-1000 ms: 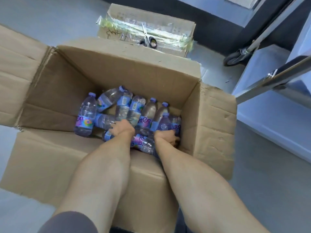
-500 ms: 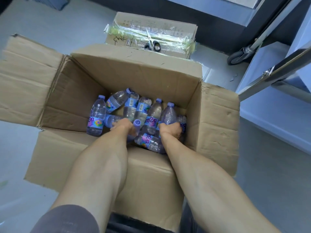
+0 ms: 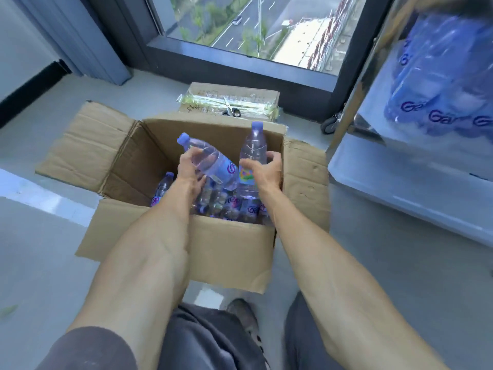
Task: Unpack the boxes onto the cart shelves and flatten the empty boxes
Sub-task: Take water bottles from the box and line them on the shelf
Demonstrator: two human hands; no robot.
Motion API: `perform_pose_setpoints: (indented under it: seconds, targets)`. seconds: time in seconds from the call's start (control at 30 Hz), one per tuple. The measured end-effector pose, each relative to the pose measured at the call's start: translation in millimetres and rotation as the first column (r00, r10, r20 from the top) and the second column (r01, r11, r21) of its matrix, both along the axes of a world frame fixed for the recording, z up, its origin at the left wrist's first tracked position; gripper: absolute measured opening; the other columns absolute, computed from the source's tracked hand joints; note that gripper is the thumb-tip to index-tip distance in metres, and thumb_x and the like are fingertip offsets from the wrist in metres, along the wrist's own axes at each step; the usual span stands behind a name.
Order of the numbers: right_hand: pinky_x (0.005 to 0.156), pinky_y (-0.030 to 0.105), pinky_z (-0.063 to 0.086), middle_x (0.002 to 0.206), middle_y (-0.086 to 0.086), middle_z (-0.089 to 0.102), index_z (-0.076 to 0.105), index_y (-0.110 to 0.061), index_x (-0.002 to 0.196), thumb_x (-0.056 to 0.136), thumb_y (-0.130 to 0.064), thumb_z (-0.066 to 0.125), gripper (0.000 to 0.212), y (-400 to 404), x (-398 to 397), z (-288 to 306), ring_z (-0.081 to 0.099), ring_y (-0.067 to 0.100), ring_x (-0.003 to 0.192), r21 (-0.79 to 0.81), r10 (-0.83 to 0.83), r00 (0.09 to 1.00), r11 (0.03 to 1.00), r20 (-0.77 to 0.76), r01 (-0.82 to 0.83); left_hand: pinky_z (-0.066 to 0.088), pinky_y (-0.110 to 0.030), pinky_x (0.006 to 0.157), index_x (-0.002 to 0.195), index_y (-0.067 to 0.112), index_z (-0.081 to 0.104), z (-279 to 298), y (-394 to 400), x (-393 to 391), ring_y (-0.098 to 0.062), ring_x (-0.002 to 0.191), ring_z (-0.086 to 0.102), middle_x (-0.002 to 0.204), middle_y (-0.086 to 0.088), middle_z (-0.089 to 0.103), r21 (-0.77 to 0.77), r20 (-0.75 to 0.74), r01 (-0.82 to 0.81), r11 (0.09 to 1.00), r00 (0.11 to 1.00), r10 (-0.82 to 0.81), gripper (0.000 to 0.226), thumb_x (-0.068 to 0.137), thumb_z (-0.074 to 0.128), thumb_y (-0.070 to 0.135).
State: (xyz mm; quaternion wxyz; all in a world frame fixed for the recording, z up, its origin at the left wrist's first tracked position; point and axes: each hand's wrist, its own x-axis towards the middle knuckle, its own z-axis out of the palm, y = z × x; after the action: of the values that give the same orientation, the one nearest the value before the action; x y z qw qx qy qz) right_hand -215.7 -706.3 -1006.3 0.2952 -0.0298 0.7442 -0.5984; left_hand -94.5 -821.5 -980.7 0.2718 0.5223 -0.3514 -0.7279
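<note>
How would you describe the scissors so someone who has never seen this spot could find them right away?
Start at the big open cardboard box of water bottles on the floor below the window. Just behind it sits a smaller closed box sealed with yellowish tape. The scissors lie on its taped top, black handles toward the open box; they are the only tool there.

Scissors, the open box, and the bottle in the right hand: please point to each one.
scissors [image 3: 231, 110], head view, on the black handles.
open box [image 3: 229, 252], head view, on its near wall.
bottle in the right hand [image 3: 253, 145], head view, on its clear upper body.
</note>
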Motion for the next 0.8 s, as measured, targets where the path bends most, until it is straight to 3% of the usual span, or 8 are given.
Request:
perform_pose_setpoints:
  seconds: [0.1, 0.17, 0.3, 0.47, 0.57, 0.63, 0.7, 0.8]
  targets:
    - [0.068, 0.037, 0.056, 0.088, 0.002, 0.07, 0.064, -0.014, 0.099, 0.057, -0.035, 0.075, 0.048, 46.4, -11.7, 58.9, 0.067, 0.02, 0.077, -0.246, -0.04, 0.998, 0.968, 0.055, 0.052, 0.047, -0.023, 0.06, 0.086, 0.017, 0.062, 40.1, 35.0, -5.8, -0.016, 0.063, 0.063, 0.076, 0.0, 0.065, -0.052, -0.269, -0.022, 0.998, 0.963, 0.007, 0.023, 0.086, 0.054, 0.038]
    - [0.062, 0.032, 0.054, 0.083, 0.007, 0.066, 0.064, -0.008, 0.103, 0.063, -0.04, 0.066, 0.052, 83.2, -21.0, 93.4, 0.065, 0.022, 0.072, -0.387, -0.046, 0.989, 0.917, 0.141, 0.098, 0.046, -0.029, 0.067, 0.08, 0.016, 0.058, 61.2, 63.9, -12.2, -0.02, 0.068, 0.058, 0.075, -0.003, 0.059, -0.003, -0.474, 0.026, 1.0, 0.88, -0.024, 0.033, 0.091, 0.043, 0.043]
    - [0.087, 0.045, 0.056, 0.102, 0.016, 0.067, 0.06, -0.009, 0.123, 0.079, -0.054, 0.067, 0.064, 145.4, -41.0, 146.9, 0.067, 0.029, 0.092, -0.56, -0.015, 0.986, 0.822, 0.167, 0.108, 0.047, -0.032, 0.068, 0.081, 0.015, 0.057, 89.7, 120.7, -36.4, -0.023, 0.072, 0.056, 0.077, -0.005, 0.056, 0.009, -0.614, 0.158, 0.987, 0.781, -0.119, 0.043, 0.094, 0.038, 0.052]
    - [0.09, 0.048, 0.057, 0.113, 0.018, 0.07, 0.066, -0.008, 0.121, 0.07, -0.041, 0.081, 0.063, 230.3, -57.6, 181.4, 0.068, 0.033, 0.103, -0.534, -0.129, 0.989, 0.833, 0.072, 0.147, 0.049, -0.033, 0.068, 0.084, 0.015, 0.061, 122.5, 203.6, -81.3, -0.021, 0.067, 0.057, 0.075, -0.004, 0.057, -0.121, -0.646, 0.424, 0.898, 0.653, -0.395, 0.029, 0.082, 0.065, 0.044]
    - [0.096, 0.05, 0.054, 0.116, 0.015, 0.07, 0.066, -0.008, 0.122, 0.072, -0.04, 0.082, 0.061, 274.9, -69.1, 185.0, 0.067, 0.032, 0.108, -0.507, -0.17, 0.984, 0.845, 0.046, 0.17, 0.047, -0.037, 0.074, 0.097, 0.012, 0.058, 139.1, 242.6, -105.9, -0.024, 0.077, 0.058, 0.089, -0.008, 0.057, -0.12, -0.627, 0.593, 0.797, 0.577, -0.524, 0.044, 0.092, 0.047, 0.055]
    - [0.094, 0.052, 0.055, 0.114, 0.016, 0.071, 0.067, -0.005, 0.119, 0.075, -0.037, 0.082, 0.056, 300.4, -74.5, 180.7, 0.068, 0.032, 0.106, -0.488, -0.211, 0.977, 0.849, 0.041, 0.204, 0.048, -0.039, 0.077, 0.11, 0.008, 0.058, 144.6, 265.8, -119.7, -0.026, 0.083, 0.056, 0.097, -0.013, 0.055, -0.115, -0.57, 0.644, 0.756, 0.58, -0.582, 0.055, 0.097, 0.04, 0.059]
    - [0.081, 0.046, 0.059, 0.1, 0.015, 0.074, 0.07, -0.001, 0.111, 0.076, -0.031, 0.082, 0.047, 325.0, -84.3, 174.2, 0.071, 0.029, 0.09, -0.503, -0.283, 0.958, 0.823, 0.043, 0.265, 0.049, -0.04, 0.079, 0.123, 0.005, 0.053, 148.0, 283.8, -135.1, -0.028, 0.087, 0.056, 0.105, -0.016, 0.056, -0.106, -0.533, 0.684, 0.722, 0.574, -0.622, 0.064, 0.099, 0.035, 0.062]
    - [0.066, 0.037, 0.057, 0.09, 0.016, 0.071, 0.068, 0.001, 0.109, 0.081, -0.026, 0.078, 0.04, 351.9, -99.3, 168.8, 0.069, 0.027, 0.075, -0.517, -0.3, 0.949, 0.8, 0.096, 0.305, 0.055, -0.038, 0.074, 0.113, 0.001, 0.058, 140.7, 294.7, -157.8, -0.028, 0.076, 0.065, 0.091, -0.016, 0.065, -0.026, -0.51, 0.72, 0.693, 0.587, -0.629, 0.072, 0.099, 0.026, 0.065]
